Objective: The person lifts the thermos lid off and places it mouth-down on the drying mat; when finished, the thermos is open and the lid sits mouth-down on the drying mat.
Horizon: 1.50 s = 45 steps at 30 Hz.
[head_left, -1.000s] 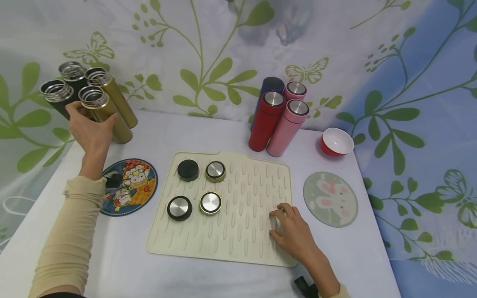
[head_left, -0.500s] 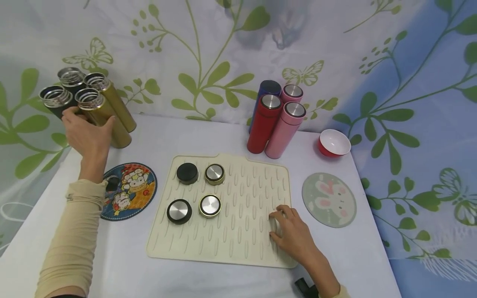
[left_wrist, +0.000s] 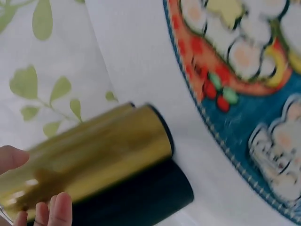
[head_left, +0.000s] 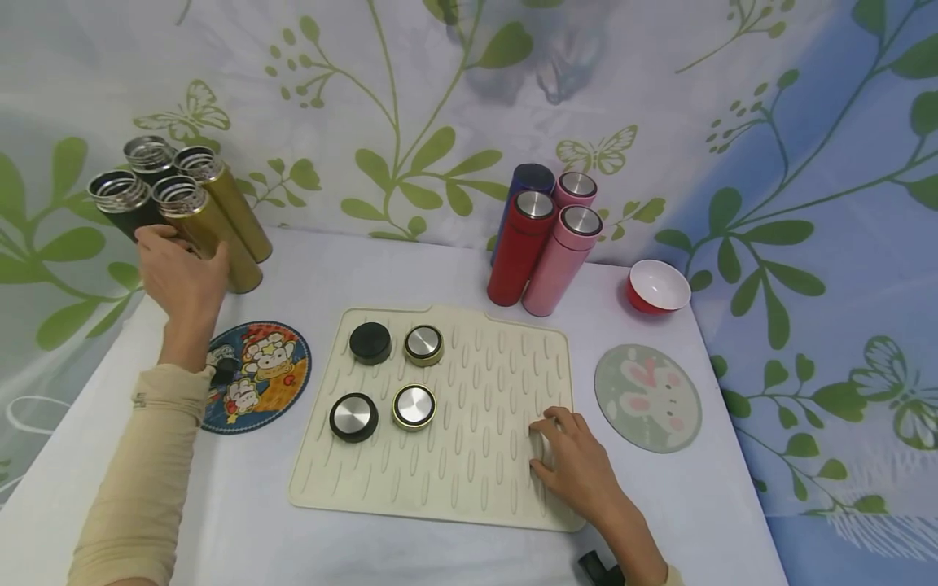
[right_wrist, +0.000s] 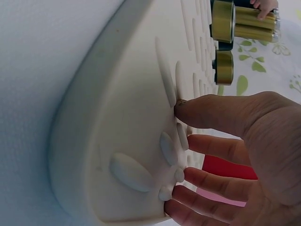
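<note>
Head view: the left hand (head_left: 181, 273) gripped the front gold bottle (head_left: 203, 228) at back left, seemingly to steady it. The right hand (head_left: 577, 462), grasping nothing, rested on the mat (head_left: 469, 464), perhaps for support.

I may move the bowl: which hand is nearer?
Right. The right hand is at the mat, front-left of the bowl; the left hand grips a gold bottle, far left of the bowl.

Gold bottle (head_left: 208, 230) between left fingers (left_wrist: 61, 209), black bottle (head_left: 133, 215) beside them; cream mat (head_left: 476, 472), raised-oval pattern, under right fingers (right_wrist: 221, 147); grey-green coaster (head_left: 648, 399), pink-and-white rabbit motif, right of those
</note>
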{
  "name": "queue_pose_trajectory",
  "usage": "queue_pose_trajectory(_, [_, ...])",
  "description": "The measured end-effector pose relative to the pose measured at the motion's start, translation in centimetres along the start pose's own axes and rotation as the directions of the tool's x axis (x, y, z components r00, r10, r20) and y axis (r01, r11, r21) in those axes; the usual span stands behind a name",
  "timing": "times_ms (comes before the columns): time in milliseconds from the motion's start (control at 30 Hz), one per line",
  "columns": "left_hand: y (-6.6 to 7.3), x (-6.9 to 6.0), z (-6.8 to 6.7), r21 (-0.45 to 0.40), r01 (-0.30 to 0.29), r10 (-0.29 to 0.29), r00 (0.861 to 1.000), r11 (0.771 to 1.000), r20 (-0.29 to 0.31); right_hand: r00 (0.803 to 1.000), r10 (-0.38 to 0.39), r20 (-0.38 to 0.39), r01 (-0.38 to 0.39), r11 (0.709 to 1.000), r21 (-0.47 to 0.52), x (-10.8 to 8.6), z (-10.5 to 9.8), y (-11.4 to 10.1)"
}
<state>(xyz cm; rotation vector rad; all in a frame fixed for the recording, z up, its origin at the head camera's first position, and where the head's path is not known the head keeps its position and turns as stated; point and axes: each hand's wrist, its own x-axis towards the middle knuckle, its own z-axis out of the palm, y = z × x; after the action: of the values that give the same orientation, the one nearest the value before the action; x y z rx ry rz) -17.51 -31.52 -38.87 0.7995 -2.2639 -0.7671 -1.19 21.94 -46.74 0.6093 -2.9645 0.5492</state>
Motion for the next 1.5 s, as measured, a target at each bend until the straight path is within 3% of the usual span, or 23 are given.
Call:
queue_pose_trajectory(100, [0.6,-1.4,0.2,-0.020,-0.063,0.063,0.998,0.998,0.030,1.000,-0.001,-0.009,0.001,1.000,-0.001,0.0,0.0,0.0])
queue_pose_trajectory(233, [2.1,-3.1,0.6,-0.066,-0.138,0.145,0.984,0.988,0.106,1.000,-0.004,-0.016,0.004,1.000,0.006,0.0,0.1,0.0])
queue_pose_trajectory(333, [3.6,-4.0,1.0,-0.109,-0.188,0.205,0.963,0.976,0.174,1.000,-0.005,-0.013,0.005,1.000,0.016,0.0,0.2,-0.1])
queue_pose_trajectory(400, [4.6,-4.5,1.6,-0.140,-0.227,0.254,0.941,0.964,0.223,1.000,-0.003,-0.012,0.004,1.000,0.018,-0.1,0.2,-0.2])
queue_pose_trajectory(467, [5.6,-5.1,2.3,-0.170,-0.278,0.316,0.911,0.945,0.265,1.000,-0.004,-0.018,0.004,1.000,0.014,-0.1,0.2,-0.1])
queue_pose_trajectory(533, [6.4,-5.6,3.1,-0.209,-0.335,0.386,0.872,0.919,0.301,1.000,-0.008,-0.026,0.008,1.000,0.010,-0.1,0.2,-0.1])
queue_pose_trajectory(700, [7.9,-7.0,4.8,-0.290,-0.438,0.524,0.749,0.851,0.405,0.999,-0.023,-0.035,0.023,1.000,0.013,-0.1,0.2,0.0])
queue_pose_trajectory(800, [9.0,-7.9,5.6,-0.316,-0.458,0.556,0.686,0.831,0.469,0.999,-0.021,-0.037,0.021,1.000,0.014,-0.1,0.3,-0.1])
queue_pose_trajectory(933, [10.6,-9.1,6.8,-0.356,-0.465,0.585,0.623,0.811,0.519,0.999,-0.013,-0.043,0.014,1.000,0.013,-0.1,0.2,-0.1])
queue_pose_trajectory(1100, [13.1,-10.7,8.0,-0.435,-0.451,0.627,0.559,0.779,0.543,0.999,-0.003,-0.040,0.003,1.000,0.010,-0.2,0.3,-0.1])
queue_pose_trajectory(1200, [14.5,-11.7,8.7,-0.474,-0.430,0.640,0.530,0.768,0.556,0.999,0.003,-0.037,-0.003,1.000,0.011,-0.2,0.4,0.0])
queue_pose_trajectory(1300, [15.8,-12.6,9.3,-0.509,-0.402,0.648,0.512,0.761,0.564,0.999,0.009,-0.037,-0.008,1.000,0.017,-0.1,0.4,-0.1])
queue_pose_trajectory(1500, [18.2,-14.1,11.0,-0.558,-0.367,0.664,0.506,0.744,0.551,0.999,0.022,-0.038,-0.021,1.000,0.024,-0.1,0.2,-0.2])
